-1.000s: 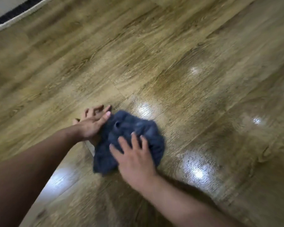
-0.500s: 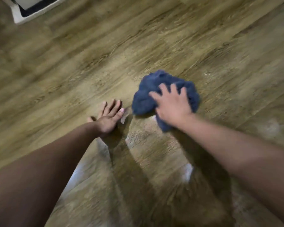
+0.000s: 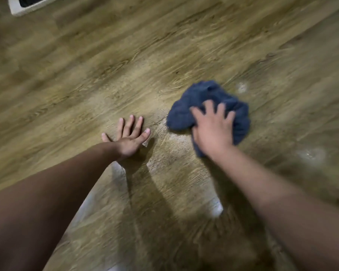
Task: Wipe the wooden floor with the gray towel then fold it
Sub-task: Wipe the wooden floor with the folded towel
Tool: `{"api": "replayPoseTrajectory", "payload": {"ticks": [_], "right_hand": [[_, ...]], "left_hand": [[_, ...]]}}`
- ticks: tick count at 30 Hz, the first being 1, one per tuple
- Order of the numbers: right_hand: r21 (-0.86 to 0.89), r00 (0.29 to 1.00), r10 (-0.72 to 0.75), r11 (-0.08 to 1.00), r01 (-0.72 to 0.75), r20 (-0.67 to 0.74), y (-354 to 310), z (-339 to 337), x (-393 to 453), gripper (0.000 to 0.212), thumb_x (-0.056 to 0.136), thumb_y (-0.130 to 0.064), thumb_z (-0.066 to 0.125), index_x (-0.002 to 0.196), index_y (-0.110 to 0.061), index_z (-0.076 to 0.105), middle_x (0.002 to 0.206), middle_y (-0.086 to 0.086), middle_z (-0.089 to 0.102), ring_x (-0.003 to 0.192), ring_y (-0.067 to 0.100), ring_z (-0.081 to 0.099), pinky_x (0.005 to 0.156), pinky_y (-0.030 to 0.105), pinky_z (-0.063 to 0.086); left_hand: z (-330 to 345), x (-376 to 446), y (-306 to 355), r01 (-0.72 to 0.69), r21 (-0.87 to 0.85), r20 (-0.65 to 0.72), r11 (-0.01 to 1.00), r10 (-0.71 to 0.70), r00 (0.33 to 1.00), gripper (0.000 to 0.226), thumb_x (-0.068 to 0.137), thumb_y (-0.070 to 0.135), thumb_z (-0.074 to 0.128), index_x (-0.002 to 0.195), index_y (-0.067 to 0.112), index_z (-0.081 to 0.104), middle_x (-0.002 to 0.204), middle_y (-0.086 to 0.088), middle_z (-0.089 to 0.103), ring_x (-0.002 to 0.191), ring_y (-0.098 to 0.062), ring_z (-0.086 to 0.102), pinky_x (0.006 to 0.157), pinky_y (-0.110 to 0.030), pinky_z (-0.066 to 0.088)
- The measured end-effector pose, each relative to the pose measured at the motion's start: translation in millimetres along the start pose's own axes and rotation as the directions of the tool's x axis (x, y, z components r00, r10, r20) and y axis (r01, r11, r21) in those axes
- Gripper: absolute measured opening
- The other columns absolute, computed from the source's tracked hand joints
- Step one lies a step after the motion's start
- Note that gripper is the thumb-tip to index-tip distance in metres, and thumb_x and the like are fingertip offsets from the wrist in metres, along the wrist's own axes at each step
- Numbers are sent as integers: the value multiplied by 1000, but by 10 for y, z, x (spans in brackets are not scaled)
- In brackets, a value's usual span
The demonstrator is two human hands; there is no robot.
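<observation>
The gray towel (image 3: 194, 103) lies bunched up on the wooden floor (image 3: 106, 75), right of centre; it looks blue-grey. My right hand (image 3: 213, 130) presses down on its near side, fingers spread and curled into the cloth. My left hand (image 3: 128, 135) rests flat on the bare floor to the towel's left, fingers apart, holding nothing and a short gap away from the cloth. The frame is blurred by motion.
A white-framed object with a dark inside (image 3: 30, 4) sits at the top left corner. Pale shiny patches (image 3: 309, 155) show on the floor to the right. Bare planks spread all around the hands.
My right hand has pushed the towel away from me and to the right, off from the left hand. The left hand stayed planted on the floor and spread flat.
</observation>
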State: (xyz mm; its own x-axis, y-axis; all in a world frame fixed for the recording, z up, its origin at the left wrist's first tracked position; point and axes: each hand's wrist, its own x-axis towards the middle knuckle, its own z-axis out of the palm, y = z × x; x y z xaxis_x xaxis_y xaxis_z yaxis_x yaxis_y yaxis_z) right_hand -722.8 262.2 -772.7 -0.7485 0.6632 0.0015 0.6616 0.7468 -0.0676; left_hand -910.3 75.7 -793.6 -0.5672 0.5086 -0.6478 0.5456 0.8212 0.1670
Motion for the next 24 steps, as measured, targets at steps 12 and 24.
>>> {"api": "replayPoseTrajectory", "payload": {"ticks": [12, 24], "right_hand": [[611, 729, -570, 746, 266, 379, -1331, -196, -2256, 29, 100, -26, 42, 128, -22, 47, 141, 11, 33, 127, 44, 30, 104, 64, 20], [766, 868, 117, 424, -484, 483, 1100, -671, -1423, 26, 98, -10, 61, 122, -1, 66, 107, 13, 73, 93, 16, 68, 79, 14, 48]], "left_hand": [[-256, -540, 454, -148, 35, -101, 988, 151, 983, 86, 86, 81, 8, 133, 28, 56, 139, -6, 47, 136, -30, 41, 114, -54, 26], [-586, -783, 739, -323, -114, -213, 940, 294, 932, 73, 96, 72, 20, 102, 20, 71, 108, -2, 71, 95, -18, 65, 87, -31, 44]]}}
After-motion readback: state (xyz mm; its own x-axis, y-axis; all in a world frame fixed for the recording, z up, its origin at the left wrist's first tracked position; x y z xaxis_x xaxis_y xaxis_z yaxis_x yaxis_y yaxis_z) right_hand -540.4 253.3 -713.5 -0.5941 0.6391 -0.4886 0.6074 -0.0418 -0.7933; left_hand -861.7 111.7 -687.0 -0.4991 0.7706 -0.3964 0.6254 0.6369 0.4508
